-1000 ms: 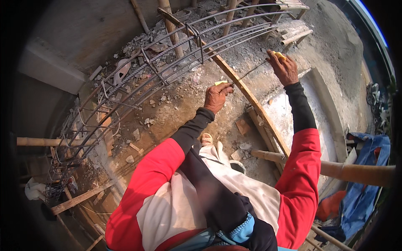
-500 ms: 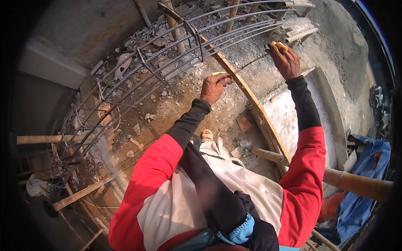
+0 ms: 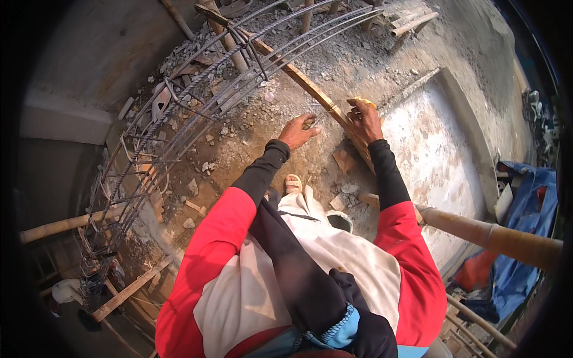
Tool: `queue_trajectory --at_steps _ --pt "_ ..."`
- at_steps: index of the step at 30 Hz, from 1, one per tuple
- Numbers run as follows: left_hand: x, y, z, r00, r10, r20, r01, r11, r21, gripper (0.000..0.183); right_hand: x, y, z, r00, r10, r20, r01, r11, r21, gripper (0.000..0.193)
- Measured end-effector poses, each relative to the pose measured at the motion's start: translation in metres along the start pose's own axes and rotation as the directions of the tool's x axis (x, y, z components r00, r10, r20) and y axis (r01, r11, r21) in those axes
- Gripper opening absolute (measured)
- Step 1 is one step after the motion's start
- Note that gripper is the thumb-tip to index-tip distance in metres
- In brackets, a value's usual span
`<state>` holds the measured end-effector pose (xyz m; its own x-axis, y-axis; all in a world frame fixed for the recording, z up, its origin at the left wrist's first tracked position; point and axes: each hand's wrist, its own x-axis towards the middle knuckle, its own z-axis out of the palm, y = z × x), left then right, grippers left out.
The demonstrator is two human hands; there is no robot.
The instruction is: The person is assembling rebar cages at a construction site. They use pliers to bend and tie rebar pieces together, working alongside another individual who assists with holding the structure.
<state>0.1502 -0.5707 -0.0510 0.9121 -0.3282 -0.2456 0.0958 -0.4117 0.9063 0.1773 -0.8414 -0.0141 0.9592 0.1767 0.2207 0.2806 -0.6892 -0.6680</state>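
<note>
My left hand (image 3: pixel 296 132) is out over the dirt floor, fingers curled round a small olive-coloured object (image 3: pixel 308 123) whose kind I cannot make out; the thumb sticks out. A little to its right, my right hand (image 3: pixel 367 124) closes on a small yellow object (image 3: pixel 366 102), mostly hidden by the fingers. It lies against or just above a long wooden strip (image 3: pixel 310 87), which slants from the rebar cage down toward the right. A faint thin line shows near the left fingers; whether it joins both hands I cannot tell.
A curved rebar cage (image 3: pixel 197 98) stretches along the left and far side. Bamboo poles (image 3: pixel 489 234) jut in at right, with a blue tarp (image 3: pixel 524 232) behind. Below the strip is a pale concrete slab (image 3: pixel 436 161). Rubble covers the ground; a bucket (image 3: pixel 340 221) stands near my foot.
My right hand has come down and left, nearer my body and the left hand. The dark line stretched between the hands no longer shows clearly. The view has shifted slightly.
</note>
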Motion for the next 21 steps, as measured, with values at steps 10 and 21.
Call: queue_trajectory --at_steps 10,21 --pt "0.04 0.024 0.018 0.996 -0.049 -0.075 0.048 0.999 -0.015 0.044 -0.001 -0.011 0.016 0.999 0.022 -0.034 -0.023 0.999 -0.036 0.027" --pt "0.041 0.025 0.017 0.989 -0.07 -0.131 0.041 0.976 -0.214 0.033 0.001 -0.02 0.027 0.999 0.003 -0.049 0.0 0.998 0.056 0.024"
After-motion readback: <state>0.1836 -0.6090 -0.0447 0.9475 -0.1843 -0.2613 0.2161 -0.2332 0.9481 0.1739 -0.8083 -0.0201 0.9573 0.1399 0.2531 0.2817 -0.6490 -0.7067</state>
